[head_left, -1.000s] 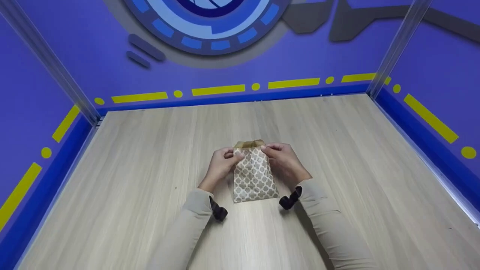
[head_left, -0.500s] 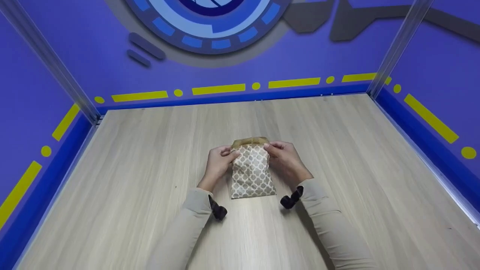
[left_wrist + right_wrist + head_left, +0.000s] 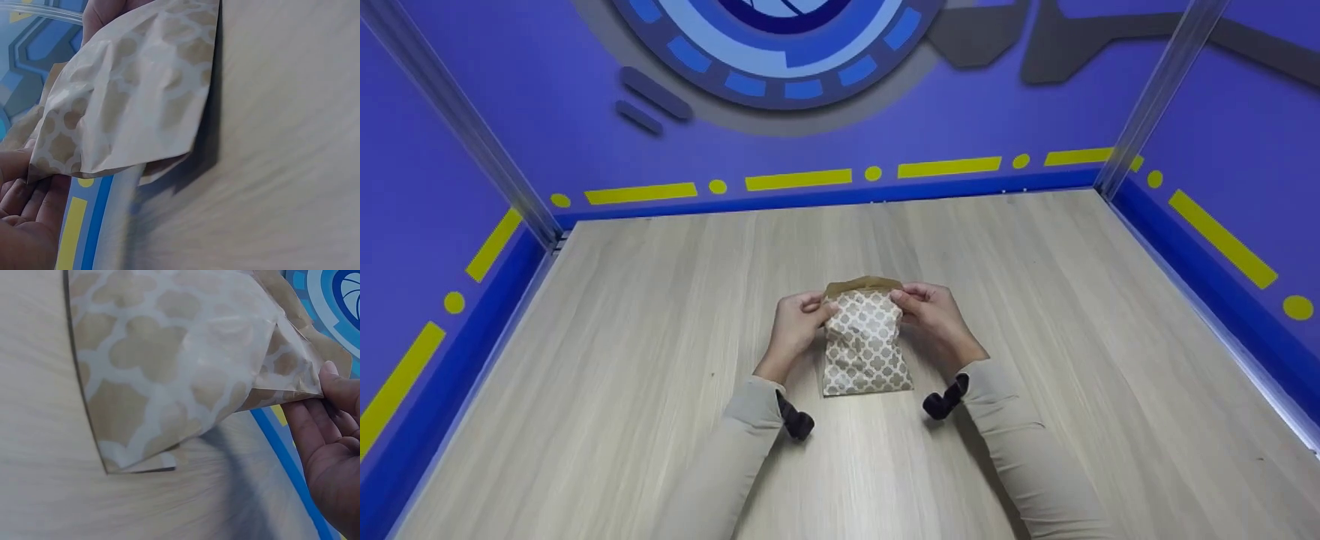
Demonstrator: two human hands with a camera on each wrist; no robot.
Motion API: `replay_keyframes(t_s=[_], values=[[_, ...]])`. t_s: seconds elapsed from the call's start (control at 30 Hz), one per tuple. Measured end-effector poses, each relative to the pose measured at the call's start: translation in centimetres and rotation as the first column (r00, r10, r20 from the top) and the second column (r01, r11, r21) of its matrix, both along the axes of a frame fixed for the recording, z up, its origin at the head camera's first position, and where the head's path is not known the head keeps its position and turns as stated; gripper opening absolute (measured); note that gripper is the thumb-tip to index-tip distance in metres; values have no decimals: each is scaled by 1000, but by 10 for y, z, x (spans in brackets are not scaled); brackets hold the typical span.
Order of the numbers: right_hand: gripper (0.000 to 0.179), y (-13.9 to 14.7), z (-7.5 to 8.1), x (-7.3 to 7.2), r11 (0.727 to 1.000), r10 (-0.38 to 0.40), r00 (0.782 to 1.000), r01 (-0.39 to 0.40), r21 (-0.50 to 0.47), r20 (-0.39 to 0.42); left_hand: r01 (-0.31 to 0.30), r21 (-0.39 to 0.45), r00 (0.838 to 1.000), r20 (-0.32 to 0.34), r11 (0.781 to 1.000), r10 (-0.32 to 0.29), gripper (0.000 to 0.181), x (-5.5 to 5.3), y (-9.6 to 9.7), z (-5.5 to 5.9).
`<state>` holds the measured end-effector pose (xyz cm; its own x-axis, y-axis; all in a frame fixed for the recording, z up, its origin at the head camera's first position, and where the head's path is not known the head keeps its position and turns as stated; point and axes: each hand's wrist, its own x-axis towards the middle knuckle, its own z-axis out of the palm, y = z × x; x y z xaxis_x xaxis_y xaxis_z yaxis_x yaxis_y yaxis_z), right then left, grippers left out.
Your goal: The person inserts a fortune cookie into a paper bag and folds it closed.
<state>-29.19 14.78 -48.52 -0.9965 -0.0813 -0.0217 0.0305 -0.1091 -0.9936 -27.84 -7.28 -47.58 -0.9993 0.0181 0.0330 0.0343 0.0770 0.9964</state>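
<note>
A brown paper bag [image 3: 864, 349] with a white lattice print stands tilted between both hands in the head view, its lower edge toward the person. Its plain brown inner rim [image 3: 864, 283] shows along the far, upper end. My left hand [image 3: 797, 326] pinches the upper left corner between thumb and fingers. At the upper right corner, my right hand [image 3: 936, 319] pinches the paper the same way. The left wrist view shows the printed side of the bag [image 3: 129, 95] creased near the left fingers. In the right wrist view, the right thumb [image 3: 337, 385] presses on the bag's edge.
The bag is over a light wood-grain table [image 3: 660, 315]. Blue panels [image 3: 810, 157] with yellow markings wall the table at the back and both sides. Black wrist cameras [image 3: 797, 424] sit under each sleeve cuff.
The bag's top has spread wider, with more of the brown rim showing. Its lower edge has shifted slightly away from the person, and the right hand has moved a little to the right.
</note>
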Motion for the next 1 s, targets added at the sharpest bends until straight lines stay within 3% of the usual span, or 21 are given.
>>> replay_keyframes(t_s=[0.13,0.33,0.4,0.67,0.87,1.0], values=[[23,0,2,1,1000,10,1000,-10,12,2,19,6,999,-34,1000,-19,30,2,-3,1],[29,-1,4,3,998,24,1000,-23,60,-8,40,-57,999,-22,998,-41,26,17,-2,25],[31,-1,4,3,998,27,1000,-27,59,-9,40,-72,999,-33,997,-43,24,20,-1,28],[15,3,2,8,994,69,996,-73,-80,-50,41,40,998,36,998,-43,27,2,-3,2],[18,3,0,9,992,45,999,-41,-121,28,43,25,999,12,999,-43,29,4,-1,-3],[19,2,0,11,992,32,999,-27,-119,38,44,23,999,13,999,-45,29,8,-1,-4]])
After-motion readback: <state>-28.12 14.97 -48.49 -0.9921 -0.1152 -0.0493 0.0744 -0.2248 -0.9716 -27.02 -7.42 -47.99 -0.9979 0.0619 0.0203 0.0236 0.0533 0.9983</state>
